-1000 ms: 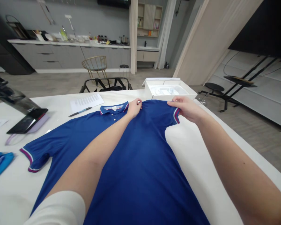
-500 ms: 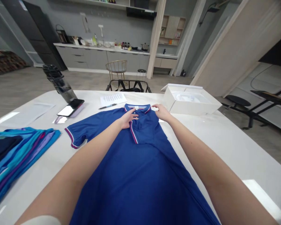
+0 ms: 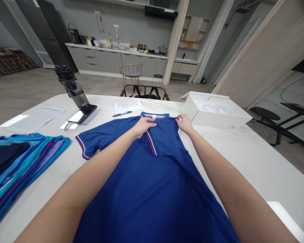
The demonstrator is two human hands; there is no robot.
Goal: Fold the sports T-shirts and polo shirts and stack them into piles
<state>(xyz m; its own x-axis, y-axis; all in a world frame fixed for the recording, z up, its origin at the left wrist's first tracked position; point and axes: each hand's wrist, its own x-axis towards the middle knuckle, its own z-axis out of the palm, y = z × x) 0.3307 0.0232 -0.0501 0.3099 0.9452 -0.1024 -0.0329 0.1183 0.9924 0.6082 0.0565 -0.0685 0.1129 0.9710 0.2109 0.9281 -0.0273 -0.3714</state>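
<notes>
A blue polo shirt (image 3: 147, 182) lies front up on the white table, its collar at the far end and its hem toward me. Red and white stripes trim the collar, placket and left-side sleeve. My left hand (image 3: 144, 127) is closed on the cloth at the collar by the placket, thumb and fingers pinching. At the right shoulder, my right hand (image 3: 184, 124) pinches the shirt's edge between thumb and fingers. The sleeve on the right is tucked out of sight.
Folded clothes (image 3: 27, 162) are stacked at the left. Behind them stand a dark bottle (image 3: 74, 89) and a phone (image 3: 83, 114). A pen (image 3: 122, 113) lies by a printed sheet (image 3: 128, 105). An open white box (image 3: 215, 111) sits at the back right.
My right hand has closed on the shirt's right shoulder, which is now drawn out flatter. My left hand remains at the collar. The camera view has shifted slightly.
</notes>
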